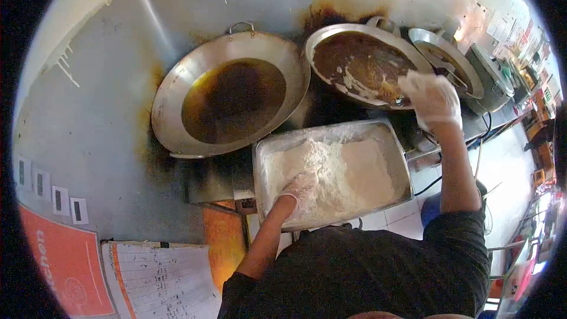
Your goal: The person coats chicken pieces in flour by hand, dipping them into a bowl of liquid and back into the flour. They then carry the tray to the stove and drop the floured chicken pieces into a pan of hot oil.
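Black sleeves; clear, flour-dusted gloves (434, 100).

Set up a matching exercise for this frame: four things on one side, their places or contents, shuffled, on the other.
Column 1
1. Left hand
2. Right hand
3. Red poster
4. Leftmost pan

Column 2
A. Beside the written sheet
B. Holds dark liquid, away from both hands
C. In the pale powder in the tray
D. Raised by the right side of the middle pan

Right pairs: 1-C, 2-D, 3-A, 4-B
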`<state>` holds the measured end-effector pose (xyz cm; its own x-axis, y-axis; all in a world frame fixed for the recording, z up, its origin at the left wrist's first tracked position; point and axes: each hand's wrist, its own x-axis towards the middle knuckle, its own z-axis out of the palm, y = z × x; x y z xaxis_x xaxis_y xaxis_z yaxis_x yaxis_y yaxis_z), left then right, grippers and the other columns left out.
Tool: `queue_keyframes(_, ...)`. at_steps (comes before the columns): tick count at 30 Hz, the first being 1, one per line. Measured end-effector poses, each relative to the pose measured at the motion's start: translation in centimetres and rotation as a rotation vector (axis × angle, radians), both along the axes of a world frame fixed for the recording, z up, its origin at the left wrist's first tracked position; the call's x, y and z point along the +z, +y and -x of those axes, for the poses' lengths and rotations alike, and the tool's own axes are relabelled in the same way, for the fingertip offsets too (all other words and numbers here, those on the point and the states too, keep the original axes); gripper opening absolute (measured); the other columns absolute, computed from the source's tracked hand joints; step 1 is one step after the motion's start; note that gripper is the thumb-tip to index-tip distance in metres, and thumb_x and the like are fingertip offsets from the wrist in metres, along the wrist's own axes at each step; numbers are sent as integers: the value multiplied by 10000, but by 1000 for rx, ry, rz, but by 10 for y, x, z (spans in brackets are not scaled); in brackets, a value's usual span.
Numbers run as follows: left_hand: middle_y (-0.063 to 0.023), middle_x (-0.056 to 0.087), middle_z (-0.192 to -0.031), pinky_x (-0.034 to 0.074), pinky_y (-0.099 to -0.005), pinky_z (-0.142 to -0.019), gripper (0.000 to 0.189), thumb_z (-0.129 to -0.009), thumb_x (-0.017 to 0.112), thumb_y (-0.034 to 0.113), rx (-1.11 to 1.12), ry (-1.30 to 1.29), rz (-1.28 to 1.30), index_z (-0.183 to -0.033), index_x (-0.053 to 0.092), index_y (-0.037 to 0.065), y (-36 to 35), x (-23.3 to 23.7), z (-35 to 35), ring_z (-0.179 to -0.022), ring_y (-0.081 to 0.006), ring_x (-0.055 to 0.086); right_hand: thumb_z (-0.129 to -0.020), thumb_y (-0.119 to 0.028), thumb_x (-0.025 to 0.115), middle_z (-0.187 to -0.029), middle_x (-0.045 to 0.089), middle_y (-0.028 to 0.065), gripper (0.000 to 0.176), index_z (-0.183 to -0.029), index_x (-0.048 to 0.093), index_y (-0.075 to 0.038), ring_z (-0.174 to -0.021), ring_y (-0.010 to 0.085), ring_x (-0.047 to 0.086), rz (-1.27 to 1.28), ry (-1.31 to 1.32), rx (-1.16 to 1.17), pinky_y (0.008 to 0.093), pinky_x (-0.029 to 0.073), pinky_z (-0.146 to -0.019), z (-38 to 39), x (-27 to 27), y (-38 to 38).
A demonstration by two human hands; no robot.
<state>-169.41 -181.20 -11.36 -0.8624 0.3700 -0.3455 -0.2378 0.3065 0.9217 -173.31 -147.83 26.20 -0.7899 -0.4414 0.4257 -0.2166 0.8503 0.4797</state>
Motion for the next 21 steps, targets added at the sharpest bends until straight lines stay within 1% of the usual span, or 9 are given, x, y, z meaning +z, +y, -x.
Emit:
queue_keyframes(4, -132, 519, -1317, 370, -337, -1022, 430, -924, 519, 307, 92, -277, -78, -1281, 527, 67, -4, 63, -10, -1178, -281, 498, -883, -304, 499, -898, 627, 67, 187, -943, 610, -167, -741, 295, 616, 28, -522, -110, 433, 501, -653, -53, -99, -11)
queue_keyframes(6, -131, 532, -1306, 365, -348, -1023, 415, -928, 513, 309, -5, 176, -87, -1267, 545, 74, -9, 16, -7, -1190, -292, 492, -876, -238, 499, -1010, 618, 16, 172, -999, 617, -217, -877, 239, 611, -75, -898, -44, 407, 479, -756, -54, -165, -13)
queue_keyframes(8, -129, 529, -1313, 356, -357, -1029, 410, -933, 501, 316, -7, 312, -77, -1264, 551, 80, -11, 2, 1, -1205, -306, 479, -903, -289, 484, -1017, 636, 58, 221, -1046, 639, -221, -896, 261, 612, 122, -760, 331, 404, 481, -783, -46, -282, 12)
queue_keyframes(9, -129, 518, -1326, 348, -360, -1034, 412, -936, 491, 320, 44, 216, -65, -1268, 549, 83, -5, 9, 9, -1214, -314, 469, -903, -356, 485, -1024, 642, 75, 275, -1068, 640, -199, -900, 284, 612, 204, -790, 285, 405, 478, -800, -37, -327, 5)
queue_keyframes(12, -113, 491, -1362, 334, -361, -1043, 472, -934, 476, 384, -14, 203, 317, -1282, 534, 72, 6, 57, 44, -1241, -306, 449, -841, -573, 534, -1145, 632, 141, 552, -1104, 639, -99, -1100, 306, 560, 527, -1061, -261, 404, 419, -940, -18, -259, -69)
queue_keyframes(13, -105, 483, -1374, 330, -359, -1044, 502, -931, 474, 414, -68, 245, 500, -1287, 528, 65, 9, 69, 55, -1249, -297, 444, -842, -561, 539, -1172, 618, 144, 547, -1116, 631, -97, -1122, 306, 546, 570, -1066, -231, 404, 410, -954, -8, -273, -72)
queue_keyframes(15, -100, 512, -1340, 344, -351, -1028, 549, -911, 478, 467, 222, 97, 298, -1263, 540, 50, 27, 50, 80, -1222, -277, 466, -843, -538, 549, -1224, 590, 149, 540, -1141, 615, -93, -1166, 307, 518, 653, -1065, -164, 405, 392, -982, 13, -317, -80)
queue_keyframes(18, -101, 524, -1323, 340, -386, -1028, 658, -842, 545, 533, 342, -55, 119, -1299, 518, 60, 44, 47, 96, -1207, -283, 468, -845, -505, 553, -1243, 575, 160, 528, -1184, 590, -103, -1162, 326, 520, 997, -1097, -59, 409, 405, -972, 28, -320, -116)
queue_keyframes(21, -99, 548, -1252, 374, -398, -960, 634, -829, 569, 518, 346, -151, 2, -1271, 531, 65, 51, 51, 102, -1125, -275, 495, -870, -439, 515, -1127, 632, 152, 431, -1128, 627, -111, -1040, 327, 594, 626, -674, 74, 415, 457, -871, 60, -393, -131)
